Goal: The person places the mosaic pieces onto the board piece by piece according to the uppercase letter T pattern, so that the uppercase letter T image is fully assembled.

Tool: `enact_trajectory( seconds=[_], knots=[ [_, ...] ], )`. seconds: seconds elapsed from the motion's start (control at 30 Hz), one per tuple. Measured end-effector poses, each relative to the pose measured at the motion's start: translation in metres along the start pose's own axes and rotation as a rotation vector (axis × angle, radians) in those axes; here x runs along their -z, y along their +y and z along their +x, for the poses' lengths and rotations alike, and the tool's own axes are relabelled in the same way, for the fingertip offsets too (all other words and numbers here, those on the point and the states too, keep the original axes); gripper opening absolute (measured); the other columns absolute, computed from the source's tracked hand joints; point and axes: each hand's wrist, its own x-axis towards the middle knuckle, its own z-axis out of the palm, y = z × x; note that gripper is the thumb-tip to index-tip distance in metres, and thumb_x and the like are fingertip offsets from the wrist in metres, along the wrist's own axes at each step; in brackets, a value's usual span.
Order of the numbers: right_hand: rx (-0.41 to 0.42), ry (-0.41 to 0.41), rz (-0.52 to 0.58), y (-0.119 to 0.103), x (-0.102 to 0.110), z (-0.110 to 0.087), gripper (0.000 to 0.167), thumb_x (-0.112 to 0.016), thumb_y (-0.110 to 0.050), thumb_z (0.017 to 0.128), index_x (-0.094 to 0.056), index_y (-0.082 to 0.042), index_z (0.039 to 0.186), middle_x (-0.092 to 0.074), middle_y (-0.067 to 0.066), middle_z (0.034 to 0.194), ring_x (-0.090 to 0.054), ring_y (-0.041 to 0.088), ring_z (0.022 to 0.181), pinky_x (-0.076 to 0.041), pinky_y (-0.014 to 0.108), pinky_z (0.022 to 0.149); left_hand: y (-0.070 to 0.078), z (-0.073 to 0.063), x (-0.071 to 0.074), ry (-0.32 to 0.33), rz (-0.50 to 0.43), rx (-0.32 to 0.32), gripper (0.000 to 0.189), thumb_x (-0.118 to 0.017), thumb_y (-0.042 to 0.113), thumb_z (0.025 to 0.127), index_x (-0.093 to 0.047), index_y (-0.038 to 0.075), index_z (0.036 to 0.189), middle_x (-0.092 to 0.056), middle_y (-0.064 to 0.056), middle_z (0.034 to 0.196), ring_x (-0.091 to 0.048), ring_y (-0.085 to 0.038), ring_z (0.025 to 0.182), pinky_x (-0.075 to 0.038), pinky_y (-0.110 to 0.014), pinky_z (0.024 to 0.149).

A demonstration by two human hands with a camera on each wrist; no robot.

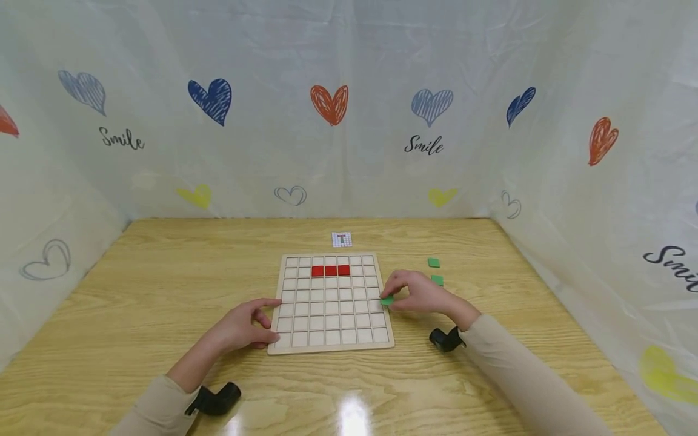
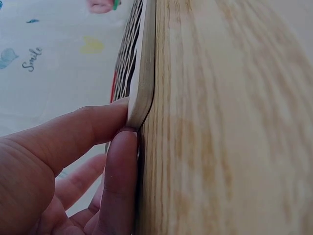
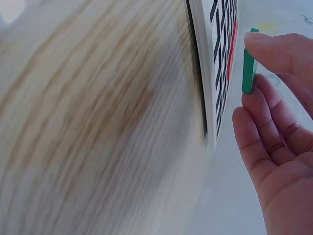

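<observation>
A square wooden grid board (image 1: 331,350) lies flat, with three red tiles (image 1: 330,270) side by side in a row near its far edge. My left hand (image 1: 240,327) holds the board's left side, its thumb on the near-left corner and a curled finger against the edge in the left wrist view. Between thumb and fingertips, my right hand (image 1: 417,292) pinches a green tile (image 3: 248,68). That tile is held above the board's right edge. Two more green tiles, one farther (image 1: 433,262) and one nearer (image 1: 437,280), lie on the table right of the board.
A small printed card (image 1: 342,240) with a T-shaped red and green pattern lies beyond the board. The wooden table (image 1: 163,272) is bordered by a pale curtain (image 1: 349,163) printed with hearts and words. Black wrist mounts (image 1: 218,399) sit at both sleeves.
</observation>
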Motion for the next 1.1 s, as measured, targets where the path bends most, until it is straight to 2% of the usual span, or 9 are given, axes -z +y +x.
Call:
enact_trajectory(
  seconds=[0.33,0.73,1.1],
  knots=[
    [-0.016,-0.019,0.003,-0.002,-0.004,0.013,0.019,-0.073,-0.002,0.079,-0.073,-0.008,0.097,-0.059,-0.003,0.095,-0.056,0.016,0.088,-0.048,0.032,0.079,-0.001,-0.001,0.001,-0.02,-0.025,-0.03,0.068,-0.078,0.002,0.073,-0.046,-0.002,0.133,-0.049,-0.011,0.084,-0.052,-0.018,0.06,-0.051,-0.031,0.055],
    [-0.036,-0.034,0.019,-0.004,-0.01,0.033,0.018,-0.072,-0.003,0.079,-0.073,-0.008,0.097,-0.06,-0.004,0.096,-0.056,0.016,0.088,-0.048,0.036,0.08,0.002,-0.002,0.0,-0.008,-0.029,-0.018,0.068,-0.077,0.001,0.073,-0.046,-0.002,0.133,-0.049,-0.011,0.083,-0.053,-0.017,0.06,-0.052,-0.031,0.056],
    [0.022,-0.049,0.019,-0.007,-0.016,0.054,0.019,-0.072,-0.003,0.08,-0.073,-0.005,0.098,-0.061,0.0,0.097,-0.056,0.013,0.089,-0.049,0.033,0.08,0.002,-0.002,0.0,0.005,-0.014,0.007,0.068,-0.078,0.002,0.072,-0.047,0.0,0.133,-0.049,-0.011,0.083,-0.052,-0.018,0.061,-0.052,-0.032,0.057]
  ],
)
